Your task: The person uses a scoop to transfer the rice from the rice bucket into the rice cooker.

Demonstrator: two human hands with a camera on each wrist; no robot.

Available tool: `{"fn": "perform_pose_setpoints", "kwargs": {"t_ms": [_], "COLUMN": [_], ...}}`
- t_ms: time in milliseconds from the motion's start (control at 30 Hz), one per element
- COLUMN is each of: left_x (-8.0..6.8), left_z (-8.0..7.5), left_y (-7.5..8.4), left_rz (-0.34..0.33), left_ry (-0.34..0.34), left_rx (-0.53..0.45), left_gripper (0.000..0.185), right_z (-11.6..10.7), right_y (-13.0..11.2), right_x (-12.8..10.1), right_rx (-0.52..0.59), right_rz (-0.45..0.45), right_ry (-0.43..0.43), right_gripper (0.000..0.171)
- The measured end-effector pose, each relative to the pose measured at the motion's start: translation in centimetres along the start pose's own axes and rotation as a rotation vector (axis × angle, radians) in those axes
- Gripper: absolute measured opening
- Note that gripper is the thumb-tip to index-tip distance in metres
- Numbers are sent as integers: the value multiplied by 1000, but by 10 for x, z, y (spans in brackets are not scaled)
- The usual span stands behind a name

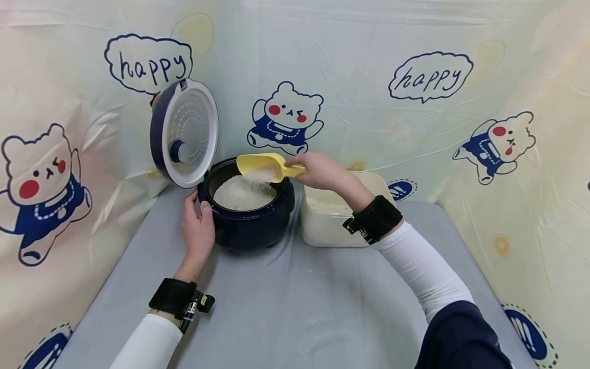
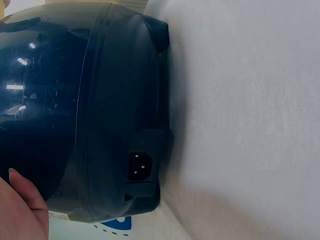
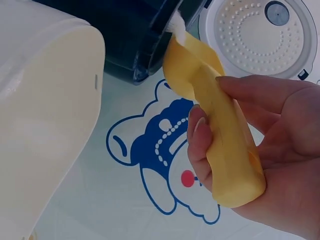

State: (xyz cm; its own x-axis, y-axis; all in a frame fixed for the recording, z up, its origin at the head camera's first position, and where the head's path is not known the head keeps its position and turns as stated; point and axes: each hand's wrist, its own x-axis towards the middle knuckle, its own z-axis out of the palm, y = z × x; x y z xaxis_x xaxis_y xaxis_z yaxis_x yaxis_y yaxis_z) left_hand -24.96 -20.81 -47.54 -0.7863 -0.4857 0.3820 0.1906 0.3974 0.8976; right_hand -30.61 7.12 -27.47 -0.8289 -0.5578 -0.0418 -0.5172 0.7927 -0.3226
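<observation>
A dark blue rice cooker [image 1: 249, 225] stands on the table with its lid [image 1: 189, 133] raised to the left. White rice [image 1: 241, 193] lies in its inner pot. My right hand [image 1: 320, 170] grips the handle of a yellow scoop [image 1: 258, 163] above the pot. Rice falls from the tilted scoop into the cooker; the right wrist view shows fingers and thumb around the scoop handle [image 3: 230, 150]. My left hand [image 1: 198, 225] rests against the cooker's left side, its thumb [image 2: 27, 190] on the dark body.
Right of the cooker, a cream bin [image 1: 322, 230] holds more rice, under my right forearm. A power socket [image 2: 140, 166] shows low on the cooker's side. Grey cloth [image 1: 295, 307] covers the table, and a printed curtain [image 1: 359, 31] hangs behind.
</observation>
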Motion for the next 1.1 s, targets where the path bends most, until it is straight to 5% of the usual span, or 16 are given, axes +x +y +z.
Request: {"fn": "perform_pose_setpoints", "kwargs": {"t_ms": [533, 1100], "left_x": [0, -1], "left_z": [0, 1], "left_y": [-1, 2], "left_rz": [18, 17], "left_ry": [13, 19], "left_rx": [19, 11], "left_gripper": [52, 54], "right_z": [13, 27], "right_y": [11, 20], "right_x": [0, 4], "right_rx": [-67, -159], "right_rz": [-98, -146], "right_ry": [128, 231], "right_gripper": [51, 36]}}
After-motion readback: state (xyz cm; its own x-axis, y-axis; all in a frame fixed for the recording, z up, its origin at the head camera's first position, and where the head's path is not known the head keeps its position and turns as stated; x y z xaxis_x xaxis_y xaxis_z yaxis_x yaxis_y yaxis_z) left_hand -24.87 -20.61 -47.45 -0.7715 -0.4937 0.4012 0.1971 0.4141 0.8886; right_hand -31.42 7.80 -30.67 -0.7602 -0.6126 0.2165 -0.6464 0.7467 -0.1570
